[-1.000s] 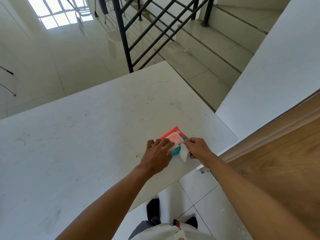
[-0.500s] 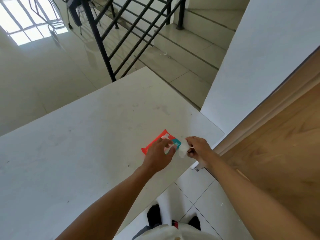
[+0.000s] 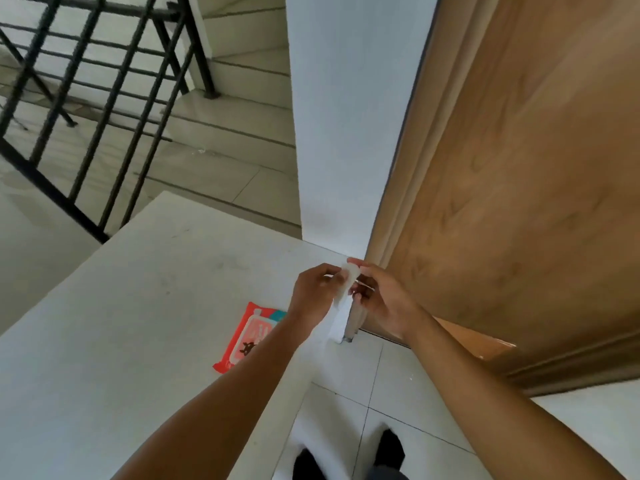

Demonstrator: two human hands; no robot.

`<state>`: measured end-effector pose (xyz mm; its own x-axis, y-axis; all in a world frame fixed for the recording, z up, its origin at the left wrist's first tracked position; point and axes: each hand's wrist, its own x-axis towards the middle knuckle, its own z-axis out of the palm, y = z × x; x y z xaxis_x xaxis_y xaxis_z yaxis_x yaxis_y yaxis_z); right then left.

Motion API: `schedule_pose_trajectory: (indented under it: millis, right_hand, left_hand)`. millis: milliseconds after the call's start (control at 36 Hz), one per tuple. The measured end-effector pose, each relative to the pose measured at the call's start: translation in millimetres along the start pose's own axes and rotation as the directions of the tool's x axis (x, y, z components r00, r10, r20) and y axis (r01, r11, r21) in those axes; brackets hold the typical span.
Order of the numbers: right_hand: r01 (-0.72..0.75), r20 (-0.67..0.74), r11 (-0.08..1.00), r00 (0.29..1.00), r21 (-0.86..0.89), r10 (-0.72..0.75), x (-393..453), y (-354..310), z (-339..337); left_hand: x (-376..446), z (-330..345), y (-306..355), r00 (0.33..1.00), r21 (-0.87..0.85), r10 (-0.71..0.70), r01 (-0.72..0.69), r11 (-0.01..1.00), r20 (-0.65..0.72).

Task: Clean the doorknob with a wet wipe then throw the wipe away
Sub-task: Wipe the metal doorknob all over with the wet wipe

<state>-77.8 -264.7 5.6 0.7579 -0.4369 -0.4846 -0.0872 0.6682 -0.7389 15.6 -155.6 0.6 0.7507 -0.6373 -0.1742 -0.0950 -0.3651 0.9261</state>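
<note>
Fingers [image 3: 332,271] of both hands pinching white wipe [image 3: 346,287], left forearm partly hiding orange packet [image 3: 249,336].

We no longer press the wipe pack [image 3: 250,337] with our left hand [image 3: 313,295]; that hand now rises off the table [image 3: 104,323] and joins our right hand [image 3: 381,299] on the white wipe [image 3: 344,289], lifted clear near the table's right edge. The pack lies alone near that edge.
</note>
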Motion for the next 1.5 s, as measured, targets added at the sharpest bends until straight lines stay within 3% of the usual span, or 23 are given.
schedule_pose_trajectory:
  millis: [278,528,750,944,1167,1361,1500]
  right_hand:
    - [0.244,-0.198,0.970,0.951,0.001,-0.239,-49.4,-42.5,-88.4]
    - [0.289,-0.350,0.957,0.894,-0.024,-0.279,-102.4,-78.6,-166.4]
    - [0.373,-0.224,0.924,0.896,-0.085,-0.383,-146.6,-115.4,-230.0]
    - [0.493,-0.284,0.869,0.829,-0.038,-0.482,-180.8,-154.4,-278.0]
    - [0.449,-0.319,0.894,0.848,0.009,-0.423,-215.9,-174.0,-313.7]
    - [0.563,-0.420,0.799,0.790,0.209,-0.447,-232.4,-178.3,-341.3]
    - [0.605,-0.461,0.783,0.741,0.145,-0.488,-240.8,-185.1,-354.1]
  left_hand:
    - [5.1,91.6,66.1,0.957,-0.032,0.134,-0.130,0.991,0.258]
    - [-3.1,174.7,111.5,0.903,-0.041,0.191,-0.190,0.981,0.385]
    - [-19.0,252.2,164.7,0.856,-0.100,0.235,-0.213,0.972,0.461]
    - [-20.9,318.2,202.8,0.836,-0.100,0.312,-0.300,0.949,0.450]
    - [-35.1,372.9,223.8,0.851,-0.263,0.233,-0.117,0.958,0.470]
    - [-48.1,404.2,237.5,0.861,-0.226,0.338,-0.268,0.936,0.380]
    - [-52.6,420.9,252.5,0.808,-0.310,0.392,-0.273,0.911,0.440]
